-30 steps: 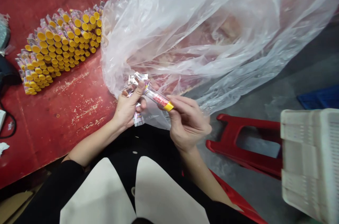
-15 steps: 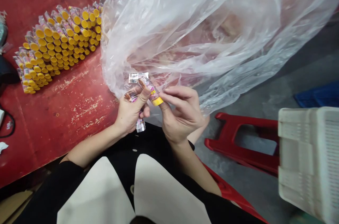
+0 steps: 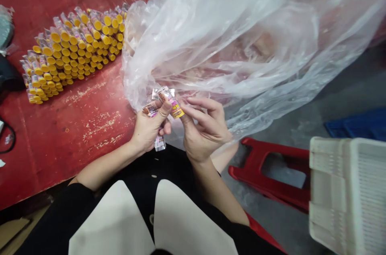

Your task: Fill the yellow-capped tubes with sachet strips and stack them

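Observation:
Close in front of my body, both hands meet at a small printed tube with a yellow end, tilted down toward the right. My left hand is closed, its thumb pressing on the tube's upper end. Shiny printed packets also stick out of that hand, below and beside the fingers. On the tube's yellow end rest the thumb and a finger of my right hand; its other fingers are partly spread. Left of the hands, a stack of yellow-ended tubes in clear wrappers lies on the red table.
A large clear plastic bag covers the table's right part and hangs over its edge. At right stand a red stool, a white slatted crate and a blue crate. A dark object sits at far left.
The tube has turned in my fingers, so more of its printed side shows and less of the yellow end. My view has shifted slightly; both hands stay in about the same place.

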